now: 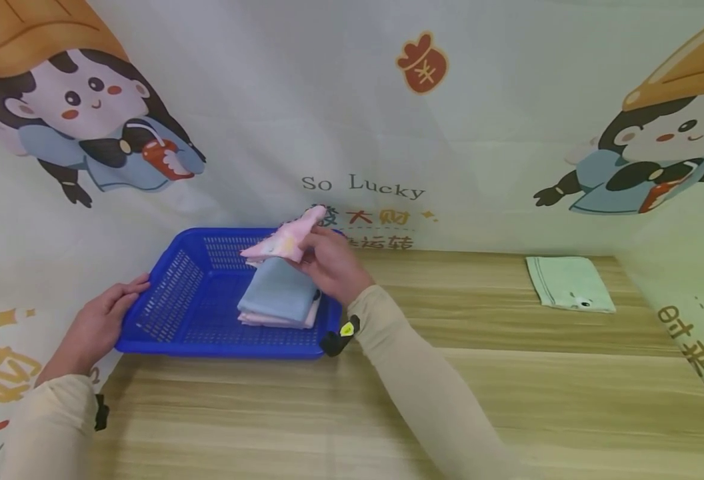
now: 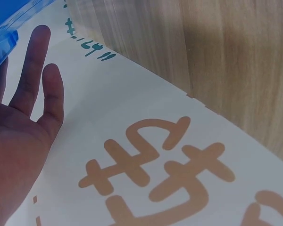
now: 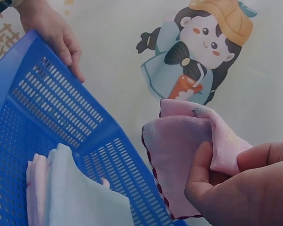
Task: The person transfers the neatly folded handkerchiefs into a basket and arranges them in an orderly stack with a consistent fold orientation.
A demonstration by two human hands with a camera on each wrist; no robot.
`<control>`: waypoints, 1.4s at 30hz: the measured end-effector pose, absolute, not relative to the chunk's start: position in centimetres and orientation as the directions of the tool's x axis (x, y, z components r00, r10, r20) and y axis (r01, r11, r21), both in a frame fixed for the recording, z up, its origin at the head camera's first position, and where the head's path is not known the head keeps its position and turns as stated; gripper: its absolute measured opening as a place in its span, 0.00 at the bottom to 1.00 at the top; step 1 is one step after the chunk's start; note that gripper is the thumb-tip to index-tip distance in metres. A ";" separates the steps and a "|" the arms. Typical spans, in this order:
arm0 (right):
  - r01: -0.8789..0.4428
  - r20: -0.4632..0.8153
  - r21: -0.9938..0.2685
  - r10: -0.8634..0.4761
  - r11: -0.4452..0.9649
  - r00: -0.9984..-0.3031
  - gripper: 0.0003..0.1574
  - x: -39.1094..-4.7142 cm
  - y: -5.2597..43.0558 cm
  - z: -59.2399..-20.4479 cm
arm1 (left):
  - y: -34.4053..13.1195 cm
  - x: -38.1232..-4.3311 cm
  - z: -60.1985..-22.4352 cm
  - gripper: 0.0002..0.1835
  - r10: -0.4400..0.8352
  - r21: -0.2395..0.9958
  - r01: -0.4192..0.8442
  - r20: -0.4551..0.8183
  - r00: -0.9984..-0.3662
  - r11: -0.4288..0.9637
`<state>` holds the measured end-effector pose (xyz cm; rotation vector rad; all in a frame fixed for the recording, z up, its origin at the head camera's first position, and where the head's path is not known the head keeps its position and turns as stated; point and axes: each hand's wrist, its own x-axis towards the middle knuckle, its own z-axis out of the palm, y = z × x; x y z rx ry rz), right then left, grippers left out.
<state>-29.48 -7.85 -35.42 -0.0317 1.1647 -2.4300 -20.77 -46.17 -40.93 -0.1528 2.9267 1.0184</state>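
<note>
My right hand (image 1: 335, 263) pinches a folded pink towel (image 1: 286, 237) above the blue plastic basket (image 1: 256, 348). In the right wrist view, the thumb and fingers of that hand (image 3: 250, 188) grip the pink towel (image 3: 179, 141), whose dark stitched edge hangs down. Inside the basket, a folded light-blue towel (image 1: 280, 290) lies on a pale pink one (image 1: 274, 323). Against the basket's left side rests my left hand (image 1: 97, 327). The left wrist view shows its fingers (image 2: 30, 70) mostly straight and spread beside the blue rim.
A folded light-green towel (image 1: 571, 285) lies on the wood-grain table (image 1: 448, 393) at the right. White cloth walls (image 1: 268, 100) printed with cartoon figures and lettering stand behind the table and along both sides. The basket stands close to the back wall.
</note>
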 end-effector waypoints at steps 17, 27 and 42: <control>0.428 -0.264 -0.752 -0.366 -0.501 -0.892 0.40 -30.6 -9.6 -36.8 | -46.2 -20.8 -41.1 0.34 -0.079 0.628 -0.095 -0.054 -0.995 0.772; 0.467 -0.326 -0.751 -0.352 -0.467 -0.877 0.40 -30.9 -10.3 -37.0 | -46.1 -20.7 -41.2 0.33 -0.060 0.619 -0.047 0.000 -0.998 0.784; 0.603 -0.398 -0.684 -0.483 -0.410 -0.780 0.34 -31.7 -11.2 -38.9 | -46.0 -20.4 -41.3 0.33 -0.051 0.632 -0.027 0.020 -0.999 0.775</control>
